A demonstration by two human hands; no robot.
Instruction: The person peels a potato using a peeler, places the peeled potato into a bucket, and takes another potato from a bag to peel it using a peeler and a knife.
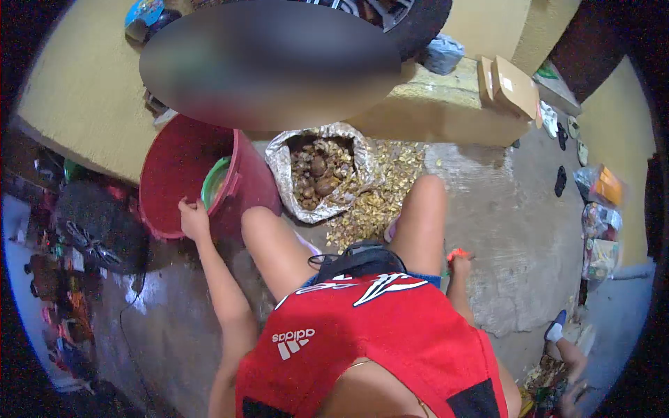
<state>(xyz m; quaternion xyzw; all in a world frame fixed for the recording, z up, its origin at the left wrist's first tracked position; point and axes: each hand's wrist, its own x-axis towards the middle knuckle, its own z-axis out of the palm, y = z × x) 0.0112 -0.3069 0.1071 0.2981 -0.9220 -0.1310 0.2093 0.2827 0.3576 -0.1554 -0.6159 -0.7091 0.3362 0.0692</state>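
My left hand is closed at the rim of a green bowl, which tilts inside the mouth of a large red tub. The tub's inner bottom is hidden from me. By my right knee, my right hand is closed around a small orange-red object; its kind is too small to make out. Between my knees and the wall stands an open whitish sack holding brown round tubers and pale peelings. More peelings lie scattered on the floor beside it.
A low wall runs ahead, with cardboard leaning on it and a wheel above. Another wheel stands at left. Shoes and plastic bags line the right. Another person's foot shows lower right.
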